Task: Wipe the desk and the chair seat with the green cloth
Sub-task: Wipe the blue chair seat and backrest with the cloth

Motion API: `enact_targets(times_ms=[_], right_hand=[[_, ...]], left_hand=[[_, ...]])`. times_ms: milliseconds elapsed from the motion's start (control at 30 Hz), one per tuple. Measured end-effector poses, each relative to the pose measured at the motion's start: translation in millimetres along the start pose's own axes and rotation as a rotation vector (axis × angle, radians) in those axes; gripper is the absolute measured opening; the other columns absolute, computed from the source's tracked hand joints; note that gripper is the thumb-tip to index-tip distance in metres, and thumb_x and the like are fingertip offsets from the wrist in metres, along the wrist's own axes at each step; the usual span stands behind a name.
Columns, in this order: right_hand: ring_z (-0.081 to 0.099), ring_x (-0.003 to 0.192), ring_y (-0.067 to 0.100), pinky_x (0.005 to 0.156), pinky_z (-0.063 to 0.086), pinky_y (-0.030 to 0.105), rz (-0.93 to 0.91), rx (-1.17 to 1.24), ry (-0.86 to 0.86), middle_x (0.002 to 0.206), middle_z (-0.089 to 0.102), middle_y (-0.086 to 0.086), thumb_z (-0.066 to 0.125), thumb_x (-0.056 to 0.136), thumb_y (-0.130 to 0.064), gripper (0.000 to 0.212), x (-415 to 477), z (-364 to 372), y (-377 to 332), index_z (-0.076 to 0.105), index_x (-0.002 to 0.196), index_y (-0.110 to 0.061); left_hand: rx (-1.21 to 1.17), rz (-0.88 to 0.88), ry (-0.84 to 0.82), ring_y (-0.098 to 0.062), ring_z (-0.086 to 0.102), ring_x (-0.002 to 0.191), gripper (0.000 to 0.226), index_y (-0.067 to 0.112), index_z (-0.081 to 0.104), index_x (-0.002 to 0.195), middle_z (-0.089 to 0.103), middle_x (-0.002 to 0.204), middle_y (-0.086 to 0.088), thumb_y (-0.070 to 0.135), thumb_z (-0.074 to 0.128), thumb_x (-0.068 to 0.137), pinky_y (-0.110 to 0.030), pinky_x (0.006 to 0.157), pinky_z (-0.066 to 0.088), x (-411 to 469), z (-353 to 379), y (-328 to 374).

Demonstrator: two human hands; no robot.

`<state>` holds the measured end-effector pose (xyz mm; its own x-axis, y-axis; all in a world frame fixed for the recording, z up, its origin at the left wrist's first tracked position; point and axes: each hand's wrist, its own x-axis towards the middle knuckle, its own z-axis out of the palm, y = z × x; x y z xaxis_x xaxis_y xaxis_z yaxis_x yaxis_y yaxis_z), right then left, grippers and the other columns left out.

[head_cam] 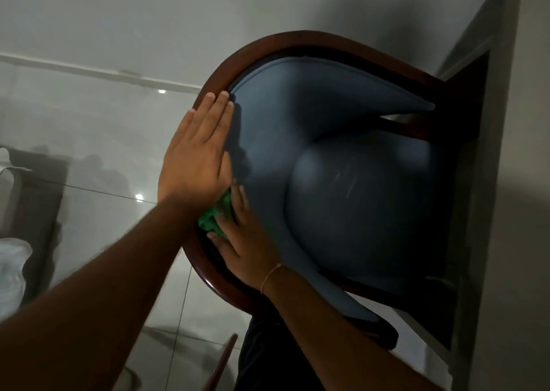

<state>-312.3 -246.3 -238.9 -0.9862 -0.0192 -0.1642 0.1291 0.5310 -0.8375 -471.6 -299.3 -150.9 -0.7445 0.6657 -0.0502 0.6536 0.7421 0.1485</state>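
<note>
The chair has a blue padded seat [366,212], a blue curved backrest [297,107] and a dark wooden frame [268,48]. My left hand [196,158] lies flat, with nothing in it, on the frame's rim and the edge of the backrest. Just below it, my right hand [247,244] presses the green cloth [215,219] against the blue padding next to the rim. The cloth is mostly hidden between the two hands. The chair is pushed partly into the opening of the pale desk [518,182] at the right.
Glossy pale floor tiles [89,122] fill the left side. White bags or fabric [12,265] and a dark piece of furniture [32,200] stand at the far left. A thin wooden piece [221,361] and my dark clothing [268,361] are at the bottom.
</note>
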Motion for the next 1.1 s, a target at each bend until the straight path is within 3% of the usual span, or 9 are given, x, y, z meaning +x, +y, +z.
enact_targets(times_ms=[100, 200, 367, 467, 567, 733, 833, 933, 1100], right_hand=[[-0.014, 0.160, 0.016, 0.130, 0.006, 0.038, 0.155, 0.244, -0.036, 0.173, -0.016, -0.004, 0.040, 0.109, -0.038, 0.070, -7.6, -4.9, 12.8, -0.008, 0.159, -0.046], [0.010, 0.160, 0.016, 0.128, 0.008, 0.027, 0.463, 0.467, -0.123, 0.173, 0.008, -0.005, 0.041, 0.111, -0.032, 0.062, -24.9, -19.4, 45.0, 0.009, 0.164, -0.034], [0.030, 0.154, 0.025, 0.126, 0.021, 0.037, 0.687, 0.433, -0.295, 0.168, 0.030, -0.001, 0.041, 0.111, -0.037, 0.052, -63.2, -41.7, 100.3, 0.027, 0.161, -0.038], [0.032, 0.152, 0.023, 0.119, 0.021, 0.027, 0.767, 0.471, -0.178, 0.165, 0.034, -0.003, 0.041, 0.111, -0.032, 0.050, -83.6, -51.6, 126.6, 0.031, 0.160, -0.029], [0.038, 0.143, 0.015, 0.112, 0.024, 0.022, 0.868, 0.607, 0.134, 0.155, 0.042, -0.006, 0.043, 0.111, -0.026, 0.050, -97.1, -61.4, 146.0, 0.032, 0.160, -0.023], [0.048, 0.136, 0.019, 0.108, 0.029, 0.013, 0.783, 0.282, 0.519, 0.150, 0.051, 0.007, 0.047, 0.109, -0.016, 0.043, -106.2, -64.9, 188.6, 0.045, 0.152, -0.011], [0.030, 0.153, 0.034, 0.124, 0.018, 0.021, 0.611, -0.041, 0.293, 0.165, 0.029, 0.021, 0.050, 0.107, -0.014, 0.050, -98.6, -54.7, 219.2, 0.040, 0.154, 0.000], [0.004, 0.159, 0.035, 0.127, 0.010, 0.048, 0.422, -0.461, 0.010, 0.172, 0.004, 0.018, 0.046, 0.107, -0.036, 0.064, -89.5, -36.0, 246.4, 0.021, 0.164, -0.019], [0.020, 0.158, 0.030, 0.124, 0.022, 0.047, 0.046, -0.694, -0.088, 0.172, 0.017, 0.010, 0.038, 0.107, -0.047, 0.057, -52.1, -48.5, 271.3, 0.029, 0.161, -0.030]], left_hand=[[0.005, 0.001, -0.003, -0.020, 0.008, 0.166, 0.078, 0.014, 0.019, 0.168, 0.015, 0.179, -0.004, 0.026, 0.039, 0.094, -0.043, 0.136, 0.011, -0.3, -1.6, 0.5], [0.038, 0.004, -0.016, -0.021, 0.009, 0.166, 0.077, 0.013, 0.018, 0.168, 0.014, 0.179, -0.005, 0.026, 0.041, 0.096, -0.044, 0.135, 0.013, -2.6, -1.4, 0.5], [-0.053, -0.015, 0.065, -0.020, 0.014, 0.165, 0.072, 0.017, 0.021, 0.168, 0.021, 0.178, -0.003, 0.022, 0.039, 0.098, -0.043, 0.135, 0.015, -2.5, 0.0, -1.0], [-0.242, -0.164, 0.220, -0.020, 0.023, 0.163, 0.069, 0.018, 0.027, 0.167, 0.032, 0.174, -0.004, 0.016, 0.039, 0.098, -0.045, 0.134, 0.021, -13.0, 12.7, 27.6], [-0.300, -0.162, 0.084, -0.028, 0.025, 0.163, 0.075, 0.010, 0.029, 0.165, 0.032, 0.173, -0.010, 0.013, 0.042, 0.091, -0.049, 0.134, 0.018, -32.4, 46.8, 76.5], [-0.050, -0.187, -0.377, -0.029, 0.004, 0.166, 0.078, 0.010, 0.012, 0.169, 0.007, 0.179, -0.013, 0.029, 0.041, 0.099, -0.046, 0.135, 0.001, -69.8, 107.8, 113.9], [-0.016, -0.162, -0.460, -0.030, 0.007, 0.166, 0.074, 0.010, 0.011, 0.169, 0.009, 0.178, -0.014, 0.031, 0.031, 0.100, -0.048, 0.135, 0.001, -79.6, 127.0, 121.4], [-0.001, -0.163, -0.511, -0.030, 0.008, 0.166, 0.077, 0.010, 0.011, 0.169, 0.011, 0.178, -0.015, 0.034, 0.017, 0.095, -0.048, 0.135, 0.003, -76.9, 141.4, 121.9], [0.044, -0.138, -0.578, -0.029, 0.007, 0.166, 0.069, 0.008, 0.007, 0.169, 0.009, 0.178, -0.015, 0.034, 0.019, 0.105, -0.048, 0.135, 0.000, -73.1, 154.4, 124.4]])
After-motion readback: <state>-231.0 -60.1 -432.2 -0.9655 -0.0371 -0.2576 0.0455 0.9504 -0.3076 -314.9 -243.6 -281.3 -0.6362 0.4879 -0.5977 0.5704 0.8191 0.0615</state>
